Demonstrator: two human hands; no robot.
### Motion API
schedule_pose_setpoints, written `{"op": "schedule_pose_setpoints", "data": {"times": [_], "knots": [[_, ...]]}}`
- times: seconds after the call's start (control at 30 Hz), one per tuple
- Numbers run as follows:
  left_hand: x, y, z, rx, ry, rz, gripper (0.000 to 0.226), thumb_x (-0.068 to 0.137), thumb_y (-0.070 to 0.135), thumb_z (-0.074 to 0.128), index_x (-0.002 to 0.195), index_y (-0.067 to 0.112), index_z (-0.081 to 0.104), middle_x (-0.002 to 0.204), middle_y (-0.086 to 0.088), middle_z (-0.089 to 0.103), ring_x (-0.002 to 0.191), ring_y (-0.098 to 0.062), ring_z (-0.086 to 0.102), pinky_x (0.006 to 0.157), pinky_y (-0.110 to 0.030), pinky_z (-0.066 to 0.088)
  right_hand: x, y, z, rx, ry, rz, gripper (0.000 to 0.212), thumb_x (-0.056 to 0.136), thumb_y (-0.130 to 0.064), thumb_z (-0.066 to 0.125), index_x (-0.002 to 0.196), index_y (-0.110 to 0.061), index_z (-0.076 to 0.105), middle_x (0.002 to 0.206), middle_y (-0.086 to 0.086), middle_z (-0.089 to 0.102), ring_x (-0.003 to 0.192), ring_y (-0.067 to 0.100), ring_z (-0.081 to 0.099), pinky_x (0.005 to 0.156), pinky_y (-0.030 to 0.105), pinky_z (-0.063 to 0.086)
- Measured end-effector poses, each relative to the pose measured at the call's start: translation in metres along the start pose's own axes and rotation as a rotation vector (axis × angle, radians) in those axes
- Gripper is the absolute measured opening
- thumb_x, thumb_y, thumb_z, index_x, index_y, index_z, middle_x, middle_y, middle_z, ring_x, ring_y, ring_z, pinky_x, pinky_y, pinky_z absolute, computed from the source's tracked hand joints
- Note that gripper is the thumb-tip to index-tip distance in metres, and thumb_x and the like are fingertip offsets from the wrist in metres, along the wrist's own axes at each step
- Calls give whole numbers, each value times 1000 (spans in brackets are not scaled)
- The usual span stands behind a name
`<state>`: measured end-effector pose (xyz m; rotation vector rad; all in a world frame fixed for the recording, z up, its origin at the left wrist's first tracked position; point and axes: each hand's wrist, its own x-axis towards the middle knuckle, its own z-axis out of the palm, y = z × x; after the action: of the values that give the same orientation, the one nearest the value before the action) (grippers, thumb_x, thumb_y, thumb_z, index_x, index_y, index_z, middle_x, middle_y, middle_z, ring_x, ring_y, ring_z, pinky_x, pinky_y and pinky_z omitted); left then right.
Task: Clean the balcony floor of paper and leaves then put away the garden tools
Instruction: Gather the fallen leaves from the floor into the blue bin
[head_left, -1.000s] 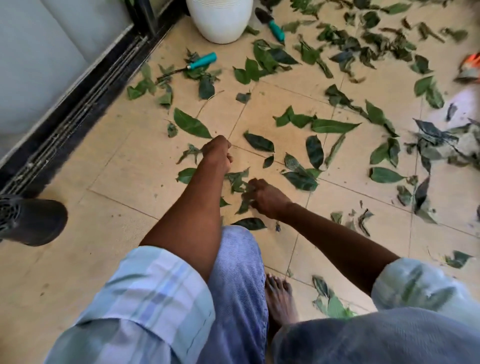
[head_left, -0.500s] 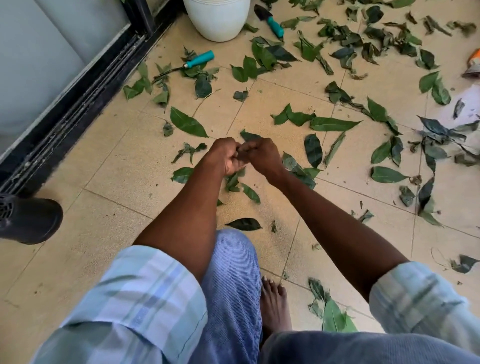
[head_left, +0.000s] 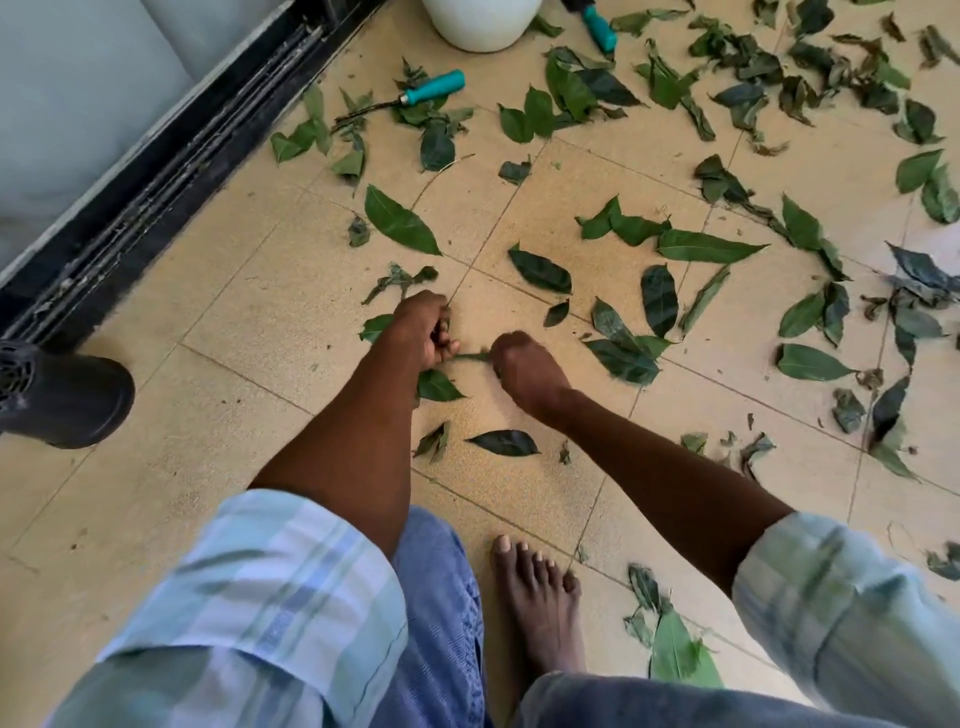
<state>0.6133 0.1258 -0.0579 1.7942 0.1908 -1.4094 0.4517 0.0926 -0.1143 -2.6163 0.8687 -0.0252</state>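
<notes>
1. The hands, joined half a second ago, are now drawing apart.
2. Left hand (head_left: 423, 332) is clenching gathered leaves; right hand (head_left: 522, 364) is pinching a leaf (head_left: 472, 357) (blurred) between them.
3. Loose leaves (head_left: 400, 221) and a teal-handled tool (head_left: 434, 87) are lying on the tiled floor (head_left: 249, 312).

My bare foot (head_left: 537, 603) rested flat on the beige tiled floor (head_left: 218, 374), toes pointing away from me, beside my knee in blue ribbed trousers (head_left: 441, 623). The rolled cuffs of my pale checked shirt (head_left: 270, 587) filled the lower corners of the view. A white pot (head_left: 480, 23) stood at the top edge, close to the black sliding-door track (head_left: 171, 171) that ran diagonally along the left. A dark, rounded object with a vented end (head_left: 62, 397) lay at the left edge, near the track.
</notes>
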Motion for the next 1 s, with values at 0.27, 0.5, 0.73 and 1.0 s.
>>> {"op": "schedule_pose_setpoints", "data": {"times": [0.27, 0.5, 0.73, 1.0], "knots": [[-24, -1, 29, 82, -351, 32, 39, 91, 52, 59, 89, 13, 60, 75, -5, 49, 60, -14, 42, 70, -35, 55, 26, -15, -67, 1107, 353, 656, 12, 73, 4, 69, 73, -7, 65, 74, 10, 67, 70, 22, 65, 66, 37, 56], [-14, 1, 21, 25, -111, 161, 34, 102, 8, 26, 83, 5, 55, 68, -6, 43, 53, -11, 39, 42, -23, 44, 5, -22, -75, 966, 239, 486, 5, 81, -7, 72, 85, -9, 73, 87, 2, 72, 74, 8, 64, 64, 20, 53], [1, -9, -51, 168, -44, 110, 22, 105, 9, 34, 114, 5, 53, 71, -15, 64, 59, -16, 61, 41, -22, 50, -70, -12, 2, 150, -276, -141, 21, 84, -25, 66, 98, -10, 73, 102, 12, 65, 100, 26, 54, 85, 34, 42], [6, -10, -94, 937, 297, 481, 58, 90, 50, 61, 119, 0, 61, 110, -22, 64, 99, -36, 62, 77, -38, 50, -57, -12, 12, 71, -170, -213, 18, 88, -24, 65, 79, -8, 62, 84, 13, 58, 81, 30, 56, 72, 36, 47]]}}
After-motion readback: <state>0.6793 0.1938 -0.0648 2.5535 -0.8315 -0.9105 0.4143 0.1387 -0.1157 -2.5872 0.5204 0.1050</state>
